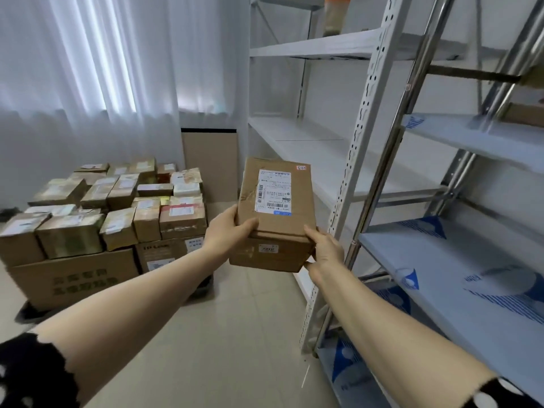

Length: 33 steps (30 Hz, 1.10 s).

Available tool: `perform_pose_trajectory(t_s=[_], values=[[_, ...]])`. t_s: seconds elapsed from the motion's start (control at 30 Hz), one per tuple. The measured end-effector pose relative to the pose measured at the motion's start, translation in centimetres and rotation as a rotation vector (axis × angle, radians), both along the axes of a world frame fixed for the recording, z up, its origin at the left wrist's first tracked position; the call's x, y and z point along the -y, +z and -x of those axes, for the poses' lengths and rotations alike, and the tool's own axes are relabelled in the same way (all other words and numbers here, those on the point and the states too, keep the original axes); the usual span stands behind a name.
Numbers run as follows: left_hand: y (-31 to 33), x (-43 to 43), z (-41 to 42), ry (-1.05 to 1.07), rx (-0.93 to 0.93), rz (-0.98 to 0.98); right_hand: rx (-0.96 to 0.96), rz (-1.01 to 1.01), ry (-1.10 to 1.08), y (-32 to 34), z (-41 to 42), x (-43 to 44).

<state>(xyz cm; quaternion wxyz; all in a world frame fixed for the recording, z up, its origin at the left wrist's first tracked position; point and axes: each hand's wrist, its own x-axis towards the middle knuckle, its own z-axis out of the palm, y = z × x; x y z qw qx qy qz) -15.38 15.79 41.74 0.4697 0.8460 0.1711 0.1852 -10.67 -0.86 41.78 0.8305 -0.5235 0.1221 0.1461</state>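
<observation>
Parcel [273,213] is up in the air at arm's length, mid-scene, between the pile of boxes [103,207] on the far left and the rack [362,136] on the right. On its near left edge the left hand [226,231] grips, thumb laid over the top face, fingers tucked underneath and mostly out of sight. At the near right corner the right hand [325,250] clamps on, thumb on top, fingers curled round the side. It is a firm two-handed hold. The shipping label [273,191] faces up with its barcodes on show.

So where does the job stand? This looks like a shelving run. The pick-up is done: the box is clear of the pile and touches no shelf. The placing is not yet done. The white shelf [309,148] lies just beyond the box at about its height, and the blue-filmed shelf [441,260] sits nearer on the right. Which one it is bound for, I cannot tell.

Plenty is left, I'd say. The pile on the left is packed with labelled boxes, and the shelves in view are almost bare.
</observation>
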Motion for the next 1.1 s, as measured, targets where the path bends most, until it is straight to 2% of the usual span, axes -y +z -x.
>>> perform_pose_trajectory(t_s=[0.33, 0.6, 0.8, 1.1], values=[[-3.9, -11.2, -15.5, 0.135, -0.063, 0.054, -0.061, 0.045, 0.126, -3.9, -17.1, -11.9], [-6.4, -24.4, -31.2, 0.135, -0.131, 0.041, -0.078, 0.113, 0.106, -5.9, -33.1, -25.2], [-6.4, -32.2, -41.8, 0.111, -0.166, 0.100, -0.114, 0.154, 0.090, -6.5, -43.7, -33.4], [-9.6, -43.1, -58.1, 0.195, -0.159, 0.143, -0.101, 0.219, 0.186, -9.2, -60.9, -44.5]])
